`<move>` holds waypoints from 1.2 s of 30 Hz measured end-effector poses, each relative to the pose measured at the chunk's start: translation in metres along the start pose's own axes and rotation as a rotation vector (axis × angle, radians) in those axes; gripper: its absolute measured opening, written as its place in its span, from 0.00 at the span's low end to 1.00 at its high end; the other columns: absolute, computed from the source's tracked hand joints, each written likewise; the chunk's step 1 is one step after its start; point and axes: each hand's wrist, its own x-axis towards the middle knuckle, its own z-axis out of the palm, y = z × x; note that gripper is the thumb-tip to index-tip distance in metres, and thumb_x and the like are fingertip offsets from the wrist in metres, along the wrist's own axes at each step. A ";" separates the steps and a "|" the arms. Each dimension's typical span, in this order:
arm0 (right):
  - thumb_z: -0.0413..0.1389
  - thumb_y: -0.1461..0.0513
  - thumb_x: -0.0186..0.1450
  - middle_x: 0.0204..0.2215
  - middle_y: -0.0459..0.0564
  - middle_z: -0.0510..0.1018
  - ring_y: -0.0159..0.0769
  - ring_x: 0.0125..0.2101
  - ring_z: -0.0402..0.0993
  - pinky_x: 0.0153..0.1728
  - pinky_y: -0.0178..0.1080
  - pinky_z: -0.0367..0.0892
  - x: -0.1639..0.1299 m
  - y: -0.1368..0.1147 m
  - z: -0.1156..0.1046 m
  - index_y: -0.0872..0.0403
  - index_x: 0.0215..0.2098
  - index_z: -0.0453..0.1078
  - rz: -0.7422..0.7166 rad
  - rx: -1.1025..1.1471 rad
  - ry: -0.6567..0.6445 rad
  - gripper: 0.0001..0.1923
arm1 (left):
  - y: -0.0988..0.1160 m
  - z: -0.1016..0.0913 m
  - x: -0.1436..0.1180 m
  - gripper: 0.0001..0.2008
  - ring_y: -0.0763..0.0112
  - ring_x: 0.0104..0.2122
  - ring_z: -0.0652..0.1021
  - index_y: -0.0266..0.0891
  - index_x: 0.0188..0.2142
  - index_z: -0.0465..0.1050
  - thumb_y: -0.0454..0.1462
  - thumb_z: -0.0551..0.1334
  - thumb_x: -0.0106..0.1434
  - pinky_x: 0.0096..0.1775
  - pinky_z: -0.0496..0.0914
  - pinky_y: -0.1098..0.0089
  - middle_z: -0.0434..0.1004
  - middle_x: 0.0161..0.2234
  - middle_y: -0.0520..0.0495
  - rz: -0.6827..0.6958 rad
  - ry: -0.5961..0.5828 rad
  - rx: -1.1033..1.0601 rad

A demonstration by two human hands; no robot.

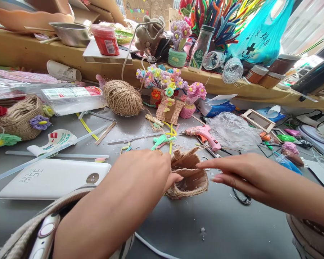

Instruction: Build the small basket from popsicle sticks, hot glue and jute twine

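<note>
A small twine-wrapped basket point(187, 194) stands on the grey table in front of me, its opening facing up and a cardboard lining showing inside. My left hand point(143, 172) grips it from the left, with the thumb over the near rim; most of its other fingers are hidden behind the hand. On the other side is my right hand point(243, 172), with index finger and thumb stretched out and apart. The index fingertip is at the basket's right edge; whether it touches, I cannot tell. A pink glue gun point(205, 135) lies just beyond the basket.
A twine ball point(122, 98), crocheted flowers point(167, 81) and a crumpled plastic bag point(233, 131) lie behind. Left are a white power bank point(56, 178), glue sticks point(54, 153) and a larger twine basket point(18, 117). Scissors point(243, 197) lie under my right hand.
</note>
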 end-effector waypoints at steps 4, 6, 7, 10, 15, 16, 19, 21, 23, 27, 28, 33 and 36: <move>0.47 0.62 0.64 0.36 0.43 0.78 0.28 0.31 0.74 0.28 0.29 0.65 -0.022 -0.008 0.014 0.44 0.54 0.58 0.022 -0.013 0.054 0.20 | 0.007 -0.005 -0.005 0.09 0.62 0.21 0.75 0.40 0.24 0.71 0.41 0.58 0.56 0.20 0.57 0.71 0.75 0.21 0.49 -0.011 -0.135 -0.007; 0.47 0.62 0.64 0.33 0.42 0.77 0.27 0.29 0.74 0.26 0.28 0.65 -0.030 -0.013 0.020 0.45 0.51 0.61 -0.034 -0.056 0.117 0.17 | 0.016 -0.005 -0.014 0.07 0.61 0.21 0.76 0.41 0.24 0.72 0.39 0.59 0.56 0.20 0.59 0.70 0.76 0.21 0.49 -0.036 -0.167 0.017; 0.46 0.63 0.64 0.29 0.42 0.77 0.27 0.26 0.73 0.24 0.28 0.64 -0.033 -0.015 0.022 0.46 0.48 0.63 -0.073 -0.087 0.137 0.15 | 0.020 -0.004 -0.019 0.07 0.61 0.20 0.75 0.41 0.23 0.71 0.39 0.60 0.55 0.20 0.59 0.69 0.75 0.20 0.49 -0.010 -0.137 0.031; 0.43 0.64 0.64 0.18 0.41 0.71 0.26 0.17 0.68 0.17 0.29 0.59 -0.039 -0.022 0.026 0.51 0.37 0.67 -0.167 -0.176 0.170 0.11 | 0.032 0.002 -0.033 0.05 0.62 0.19 0.74 0.42 0.21 0.69 0.34 0.61 0.52 0.21 0.62 0.69 0.73 0.19 0.51 0.071 0.039 0.119; 0.41 0.64 0.65 0.16 0.40 0.68 0.26 0.15 0.66 0.14 0.31 0.56 -0.042 -0.025 0.028 0.52 0.29 0.64 -0.177 -0.232 0.205 0.12 | 0.035 0.009 -0.041 0.04 0.64 0.20 0.74 0.41 0.23 0.67 0.31 0.59 0.51 0.23 0.62 0.69 0.72 0.20 0.52 0.123 0.037 0.102; 0.41 0.64 0.65 0.16 0.40 0.68 0.26 0.15 0.65 0.14 0.31 0.56 -0.042 -0.025 0.029 0.52 0.29 0.64 -0.174 -0.236 0.210 0.12 | 0.035 0.009 -0.040 0.05 0.64 0.20 0.74 0.41 0.23 0.66 0.30 0.59 0.50 0.23 0.63 0.69 0.72 0.20 0.52 0.120 0.037 0.095; 0.44 0.62 0.64 0.18 0.39 0.70 0.26 0.15 0.66 0.15 0.32 0.57 -0.039 -0.026 0.033 0.52 0.28 0.62 -0.157 -0.243 0.218 0.09 | 0.035 0.009 -0.040 0.06 0.63 0.20 0.74 0.42 0.23 0.66 0.29 0.59 0.49 0.22 0.64 0.68 0.72 0.19 0.52 0.098 0.049 0.095; 0.47 0.60 0.63 0.19 0.38 0.71 0.27 0.16 0.68 0.14 0.33 0.58 -0.036 -0.027 0.038 0.52 0.29 0.62 -0.144 -0.255 0.214 0.06 | 0.036 0.008 -0.040 0.07 0.63 0.19 0.74 0.41 0.22 0.66 0.28 0.59 0.48 0.22 0.64 0.68 0.72 0.19 0.52 0.090 0.058 0.116; 0.52 0.59 0.60 0.19 0.38 0.73 0.29 0.16 0.69 0.14 0.34 0.59 -0.032 -0.029 0.043 0.52 0.31 0.62 -0.135 -0.283 0.209 0.05 | 0.036 0.007 -0.040 0.07 0.63 0.19 0.73 0.41 0.22 0.66 0.27 0.59 0.47 0.22 0.64 0.69 0.72 0.19 0.52 0.096 0.058 0.135; 0.59 0.58 0.53 0.20 0.38 0.75 0.32 0.17 0.72 0.12 0.36 0.59 -0.026 -0.029 0.047 0.53 0.35 0.62 -0.136 -0.322 0.209 0.14 | 0.036 0.005 -0.039 0.07 0.63 0.20 0.74 0.41 0.24 0.68 0.28 0.58 0.49 0.22 0.63 0.69 0.73 0.20 0.51 0.108 0.032 0.126; 0.59 0.59 0.52 0.21 0.38 0.76 0.32 0.17 0.72 0.12 0.36 0.60 -0.025 -0.029 0.047 0.53 0.35 0.62 -0.136 -0.322 0.207 0.14 | 0.035 0.005 -0.038 0.07 0.63 0.20 0.74 0.41 0.24 0.68 0.28 0.58 0.50 0.22 0.63 0.69 0.73 0.20 0.51 0.108 0.030 0.119; 0.58 0.59 0.53 0.23 0.40 0.78 0.33 0.17 0.73 0.11 0.37 0.60 -0.021 -0.026 0.045 0.53 0.36 0.64 -0.124 -0.335 0.191 0.13 | 0.029 0.013 -0.036 0.08 0.63 0.19 0.72 0.42 0.24 0.68 0.27 0.56 0.51 0.21 0.60 0.69 0.72 0.19 0.51 0.169 0.080 0.062; 0.55 0.61 0.56 0.23 0.40 0.78 0.33 0.18 0.73 0.14 0.36 0.63 -0.016 -0.024 0.043 0.52 0.35 0.65 -0.105 -0.310 0.173 0.08 | 0.024 0.020 -0.038 0.08 0.62 0.18 0.72 0.42 0.24 0.68 0.28 0.55 0.51 0.20 0.58 0.69 0.71 0.19 0.51 0.198 0.122 0.043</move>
